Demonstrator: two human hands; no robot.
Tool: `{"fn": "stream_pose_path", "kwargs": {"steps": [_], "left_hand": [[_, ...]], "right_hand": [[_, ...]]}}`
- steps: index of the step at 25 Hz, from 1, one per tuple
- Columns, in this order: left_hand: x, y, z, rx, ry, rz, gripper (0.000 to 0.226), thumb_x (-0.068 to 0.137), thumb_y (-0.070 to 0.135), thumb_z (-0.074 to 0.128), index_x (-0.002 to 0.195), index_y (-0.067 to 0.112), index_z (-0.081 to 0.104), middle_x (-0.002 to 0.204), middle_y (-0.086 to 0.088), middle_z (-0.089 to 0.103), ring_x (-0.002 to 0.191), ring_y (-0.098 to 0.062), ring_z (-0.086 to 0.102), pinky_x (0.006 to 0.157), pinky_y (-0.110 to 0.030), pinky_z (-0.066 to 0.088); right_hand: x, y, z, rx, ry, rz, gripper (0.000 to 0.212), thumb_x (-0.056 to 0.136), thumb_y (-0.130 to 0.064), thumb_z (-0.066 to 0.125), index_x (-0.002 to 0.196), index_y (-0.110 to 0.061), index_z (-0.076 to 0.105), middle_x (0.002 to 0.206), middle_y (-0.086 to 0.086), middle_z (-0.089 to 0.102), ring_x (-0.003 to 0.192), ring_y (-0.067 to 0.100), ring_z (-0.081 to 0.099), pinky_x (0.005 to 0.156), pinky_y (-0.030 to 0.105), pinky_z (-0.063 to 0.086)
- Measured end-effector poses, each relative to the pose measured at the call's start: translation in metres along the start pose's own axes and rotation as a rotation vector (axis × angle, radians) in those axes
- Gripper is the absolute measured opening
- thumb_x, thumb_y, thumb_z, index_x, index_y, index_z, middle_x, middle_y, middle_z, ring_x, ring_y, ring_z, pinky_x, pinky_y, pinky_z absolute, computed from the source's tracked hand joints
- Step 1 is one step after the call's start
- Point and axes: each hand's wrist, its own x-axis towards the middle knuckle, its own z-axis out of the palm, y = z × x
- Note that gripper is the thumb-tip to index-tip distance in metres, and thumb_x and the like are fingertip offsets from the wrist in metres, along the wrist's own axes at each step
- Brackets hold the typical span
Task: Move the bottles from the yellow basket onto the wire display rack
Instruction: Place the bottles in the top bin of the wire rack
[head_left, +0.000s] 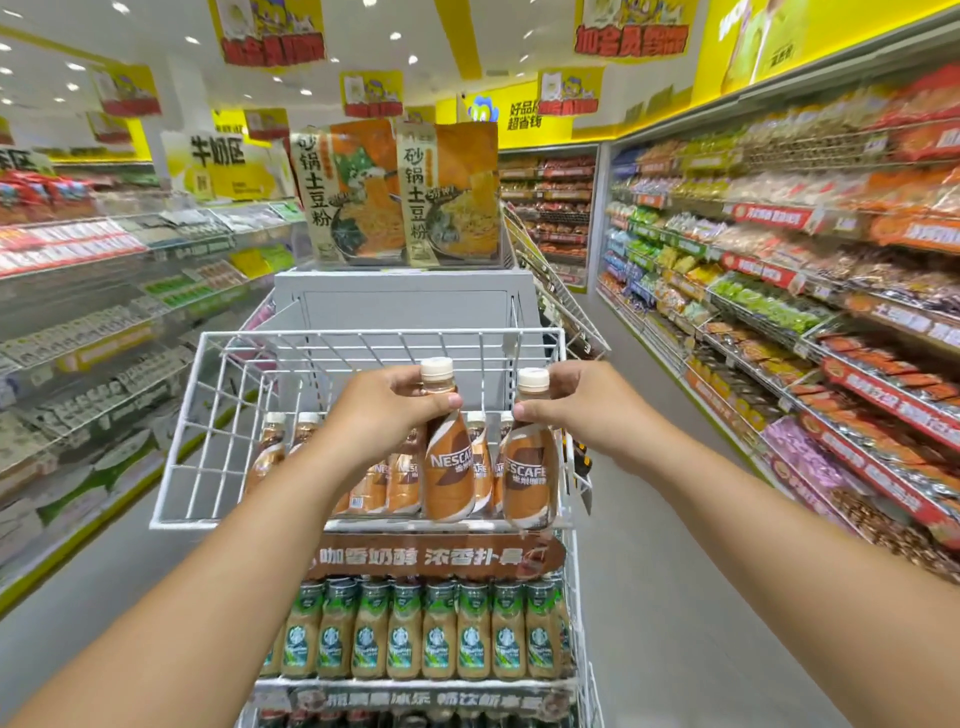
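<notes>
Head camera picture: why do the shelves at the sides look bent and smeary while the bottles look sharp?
Head view: wide-angle lens bows the side shelves; edges blur, while the Nescafe bottles held by left hand and right hand stay crisp; ceiling lights give even brightness, few shadows.

A single wide-angle camera is worn on the person's head, looking forward and down along both forearms at the wire display rack, which stands directly ahead and close, within arm's reach. The hands, left and right, sit near the centre of the view, level with the rack's top tier, while its lower tier of bottles fills the bottom centre. The wide lens bends the store shelving on both sides outward and takes in the aisle floor and hanging ceiling signs; no second view exists to overlap with.
</notes>
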Motion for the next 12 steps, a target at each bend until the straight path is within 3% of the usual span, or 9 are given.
{"fn": "stream_pose_path", "kwargs": {"steps": [2,6,8,12], "left_hand": [[0.024,-0.014,-0.003,0.013,-0.039,-0.024,0.030,0.081,0.026,0.085,0.108,0.026,0.074,0.095,0.009,0.079,0.081,-0.007,0.076,0.064,-0.031,0.062],[0.074,-0.046,-0.010,0.060,-0.120,-0.078,0.033,0.078,0.029,0.087,0.108,0.026,0.076,0.094,0.008,0.080,0.086,-0.013,0.077,0.075,-0.044,0.065],[0.095,-0.059,-0.010,0.068,-0.138,-0.106,0.033,0.077,0.029,0.088,0.107,0.026,0.075,0.092,0.008,0.080,0.084,-0.014,0.077,0.074,-0.045,0.065],[0.124,-0.082,-0.003,0.045,-0.189,-0.135,0.025,0.079,0.025,0.087,0.100,0.023,0.073,0.087,0.006,0.080,0.078,-0.012,0.077,0.073,-0.046,0.065]], "right_hand": [[0.020,0.010,0.016,-0.022,0.015,0.029,0.014,0.084,-0.015,0.084,0.079,-0.017,0.072,0.063,-0.014,0.071,0.054,-0.005,0.064,0.052,0.011,0.040],[0.060,0.027,0.042,-0.070,0.054,0.104,0.014,0.086,-0.019,0.082,0.087,-0.011,0.071,0.071,-0.007,0.073,0.058,-0.001,0.067,0.048,0.013,0.042],[0.076,0.035,0.050,-0.097,0.069,0.144,0.014,0.087,-0.020,0.081,0.091,-0.010,0.073,0.080,-0.001,0.078,0.073,0.010,0.076,0.061,0.023,0.055],[0.099,0.055,0.065,-0.120,0.102,0.215,0.007,0.090,-0.019,0.079,0.094,-0.014,0.076,0.084,-0.002,0.080,0.081,0.016,0.077,0.079,0.033,0.061]]}}
